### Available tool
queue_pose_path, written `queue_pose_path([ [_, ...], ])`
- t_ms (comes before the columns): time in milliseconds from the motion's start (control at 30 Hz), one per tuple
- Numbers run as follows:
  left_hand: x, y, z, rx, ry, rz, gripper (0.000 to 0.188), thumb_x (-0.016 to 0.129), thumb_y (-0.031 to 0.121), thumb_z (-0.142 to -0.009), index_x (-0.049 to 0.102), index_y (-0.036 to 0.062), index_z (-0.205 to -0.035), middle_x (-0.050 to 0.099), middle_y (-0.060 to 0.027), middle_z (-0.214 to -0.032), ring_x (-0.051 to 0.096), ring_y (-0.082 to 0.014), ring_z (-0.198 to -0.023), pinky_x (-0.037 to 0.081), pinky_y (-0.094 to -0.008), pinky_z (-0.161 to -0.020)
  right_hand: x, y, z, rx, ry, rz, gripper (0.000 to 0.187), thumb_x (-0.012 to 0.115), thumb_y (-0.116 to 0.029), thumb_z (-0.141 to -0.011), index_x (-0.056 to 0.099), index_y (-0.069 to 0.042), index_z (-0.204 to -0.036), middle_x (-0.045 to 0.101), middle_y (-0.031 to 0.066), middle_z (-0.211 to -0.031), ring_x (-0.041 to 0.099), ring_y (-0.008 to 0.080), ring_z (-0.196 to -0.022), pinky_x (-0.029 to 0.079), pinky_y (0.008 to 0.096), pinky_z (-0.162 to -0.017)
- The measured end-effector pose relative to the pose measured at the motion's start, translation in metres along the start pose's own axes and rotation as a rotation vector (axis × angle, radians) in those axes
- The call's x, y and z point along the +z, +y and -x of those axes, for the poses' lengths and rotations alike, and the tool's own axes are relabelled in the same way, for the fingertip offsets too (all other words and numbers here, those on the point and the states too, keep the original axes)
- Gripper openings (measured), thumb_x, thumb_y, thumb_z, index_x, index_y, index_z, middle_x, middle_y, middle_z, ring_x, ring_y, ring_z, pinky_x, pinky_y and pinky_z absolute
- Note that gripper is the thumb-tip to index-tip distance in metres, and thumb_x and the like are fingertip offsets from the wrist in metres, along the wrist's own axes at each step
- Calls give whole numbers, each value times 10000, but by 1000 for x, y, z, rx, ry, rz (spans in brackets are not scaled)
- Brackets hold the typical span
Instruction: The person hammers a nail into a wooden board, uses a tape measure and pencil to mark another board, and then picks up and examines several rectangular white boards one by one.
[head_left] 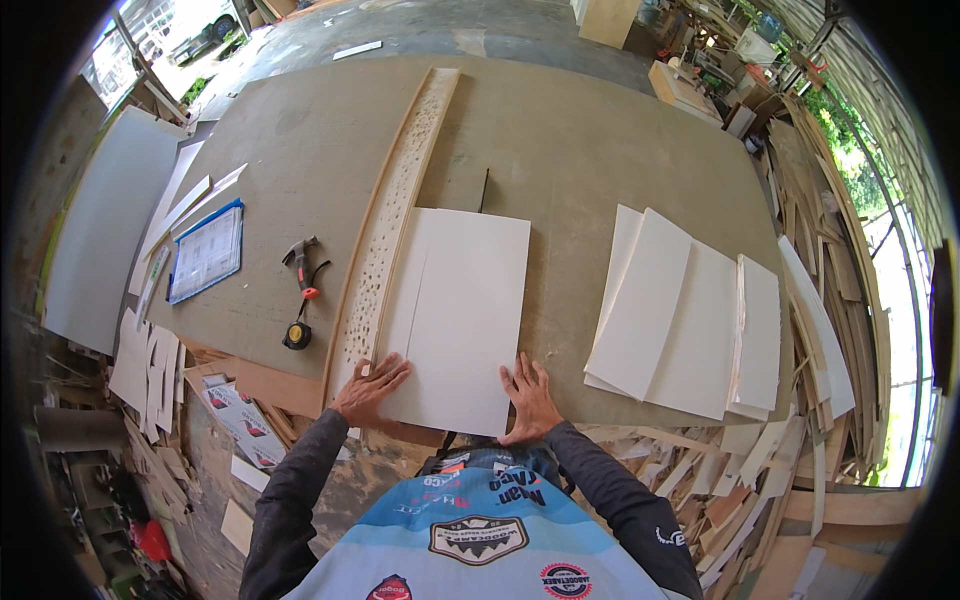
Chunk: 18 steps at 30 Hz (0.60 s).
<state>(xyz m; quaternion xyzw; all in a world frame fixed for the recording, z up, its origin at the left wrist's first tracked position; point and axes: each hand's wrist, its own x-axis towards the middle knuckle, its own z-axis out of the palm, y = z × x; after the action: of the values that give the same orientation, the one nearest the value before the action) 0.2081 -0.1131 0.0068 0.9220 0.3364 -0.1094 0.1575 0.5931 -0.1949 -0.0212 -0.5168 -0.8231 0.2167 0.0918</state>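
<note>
A white rectangular panel (pixel 468 310) lies on the table in front of me, with a narrower white strip (pixel 408 290) along its left side and a thin dark seam between them. My left hand (pixel 372 392) rests at the near left corner of the strip, fingers spread. At the near right corner, my right hand (pixel 531 398) touches the panel's edge with its fingers apart. Left of the strip runs a long wood-edged board (pixel 392 200) covered in small holes or spots. A thin dark rod (pixel 485 190) sticks out past the panel's far edge.
A hammer (pixel 302 265) and a tape measure (pixel 296 335) lie on the brownish table (pixel 560 140), left of the long board. Farther left is a blue-edged sheet of paper (pixel 207 252). Several white panels (pixel 690 320) are stacked at right. Wood offcuts (pixel 720 510) litter the floor.
</note>
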Motion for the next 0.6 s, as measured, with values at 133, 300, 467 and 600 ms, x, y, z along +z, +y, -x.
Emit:
queue_pose_path([
  [133,-1,1,-1,-28,6,14,1226,811,616,-654,221,139,-1617,238,-28,-1684,146,-209,-1569,110,-562,-1191,-2,2,-2,-22,3,-6,1363,869,-554,-447,322,89,-1517,245,401,-1543,157,520,-1498,113,612,-1203],
  [300,-4,3,-8,4,29,-9,1272,817,620,-615,214,104,-1610,230,-52,-1683,144,-213,-1569,96,-577,-1200,-5,2,-2,-38,5,-3,1332,852,-559,-469,335,96,-1507,254,418,-1528,164,533,-1491,117,604,-1207],
  [467,-23,4,-20,30,-61,-3,1375,866,553,-547,149,63,-1612,144,-121,-1694,90,-278,-1577,104,-610,-1199,-7,2,-7,-42,-13,16,1330,843,-560,-470,333,98,-1507,256,430,-1521,161,540,-1489,101,598,-1216],
  [600,-34,11,-33,25,-101,-41,1399,872,556,-551,120,39,-1611,98,-182,-1688,38,-333,-1575,107,-626,-1211,-4,5,-9,-51,-15,37,1377,861,-591,-459,308,104,-1511,247,439,-1518,149,569,-1478,117,612,-1204],
])
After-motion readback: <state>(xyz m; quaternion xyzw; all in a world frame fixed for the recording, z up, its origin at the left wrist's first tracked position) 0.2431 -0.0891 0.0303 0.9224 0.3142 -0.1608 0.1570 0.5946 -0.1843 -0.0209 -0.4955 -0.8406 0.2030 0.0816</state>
